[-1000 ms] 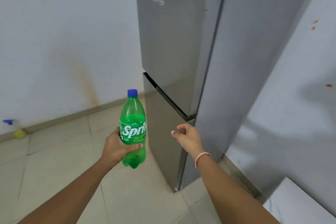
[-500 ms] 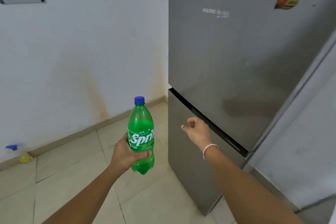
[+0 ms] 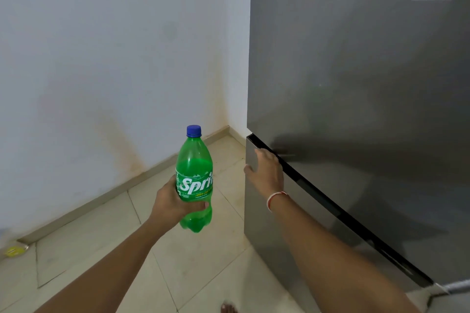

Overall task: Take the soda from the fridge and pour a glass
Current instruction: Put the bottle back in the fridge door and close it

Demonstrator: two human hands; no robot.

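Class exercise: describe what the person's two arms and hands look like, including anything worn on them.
Both forearms are bare, with no sleeves in view. The right hand has a thin red-and-white thread band around its wrist. The left hand wears no ring, watch or band that shows.

L arm reaches fwd from lower left, forearm bare; left hand [image 3: 174, 199] wrapped round the green plastic soda bottle with blue cap [image 3: 195, 178], thumb across the front under the label, bottle upright. R arm extends from lower right, thin red-white thread band on wrist; right hand [image 3: 267, 170] flat, fingers spread, palm on the grey metal fridge's lower door [image 3: 256, 211] by its top edge.
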